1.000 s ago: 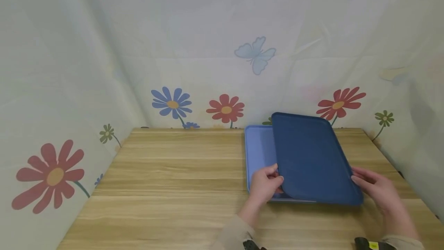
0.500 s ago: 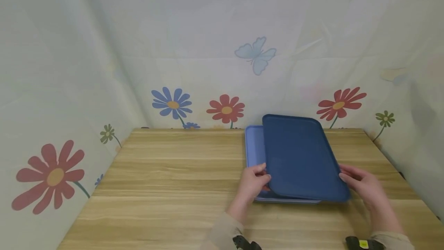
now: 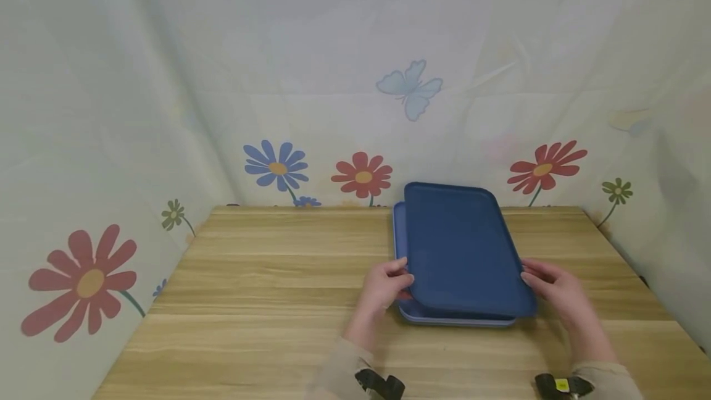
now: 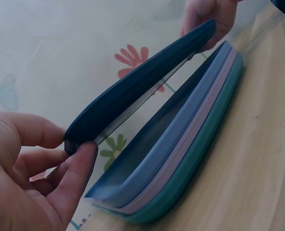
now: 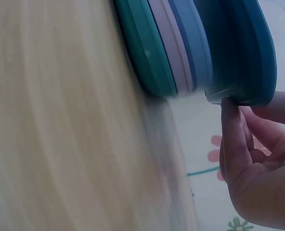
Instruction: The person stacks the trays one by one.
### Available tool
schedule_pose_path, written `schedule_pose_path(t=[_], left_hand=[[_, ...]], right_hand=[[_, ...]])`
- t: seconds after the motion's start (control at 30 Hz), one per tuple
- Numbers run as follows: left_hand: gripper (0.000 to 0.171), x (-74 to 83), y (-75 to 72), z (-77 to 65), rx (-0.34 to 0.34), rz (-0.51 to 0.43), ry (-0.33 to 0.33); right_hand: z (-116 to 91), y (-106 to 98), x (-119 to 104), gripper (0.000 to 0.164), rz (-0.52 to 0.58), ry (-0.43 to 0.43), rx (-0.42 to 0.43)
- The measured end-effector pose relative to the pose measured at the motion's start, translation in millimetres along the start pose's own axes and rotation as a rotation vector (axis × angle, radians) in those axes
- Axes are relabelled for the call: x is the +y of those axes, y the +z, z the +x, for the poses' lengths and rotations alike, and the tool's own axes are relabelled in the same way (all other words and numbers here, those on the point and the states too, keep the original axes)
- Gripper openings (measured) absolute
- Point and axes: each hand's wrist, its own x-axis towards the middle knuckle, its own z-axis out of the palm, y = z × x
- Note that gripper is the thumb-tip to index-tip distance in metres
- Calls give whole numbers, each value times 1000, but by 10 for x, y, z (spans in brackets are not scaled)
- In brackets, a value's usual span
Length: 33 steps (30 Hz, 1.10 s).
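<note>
Both hands hold a dark blue tray (image 3: 463, 245) just above a stack of trays. The left hand (image 3: 383, 286) pinches its left edge near the front corner, thumb and fingers on either side of the rim. At the opposite edge the right hand (image 3: 555, 289) pinches the rim the same way. Under it, the stack shows a light blue tray (image 4: 180, 134) on top, then a pink tray (image 4: 192, 139), with a green tray (image 4: 204, 144) lowest on the table. A gap separates the held tray from the stack in the left wrist view. The held tray covers most of the stack.
The stack stands at the right part of a wood-grain table (image 3: 278, 276). Behind and beside the table hangs a pale cloth (image 3: 311, 48) printed with flowers and a butterfly. Black straps (image 3: 380, 383) with small devices sit on both wrists.
Both hands have carried the dark blue tray leftward, so it now overlaps more of the stack. Less of the light blue tray shows. The stack has stayed in place.
</note>
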Motion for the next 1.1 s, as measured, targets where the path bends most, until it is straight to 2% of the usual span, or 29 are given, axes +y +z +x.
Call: schedule_pose_path(t=[0.2, 0.37, 0.7, 1.1], left_hand=[[49, -5, -147, 23, -6, 23, -18], [49, -10, -212, 46, -13, 14, -45], [49, -43, -269, 50, -23, 13, -76], [45, -86, -278, 58, -20, 69, -93]], right_hand=[[31, 120, -71, 50, -29, 11, -11], [51, 169, -78, 48, -51, 28, -21], [62, 193, -62, 49, -23, 23, -37], [71, 179, -42, 49, -67, 46, -68]])
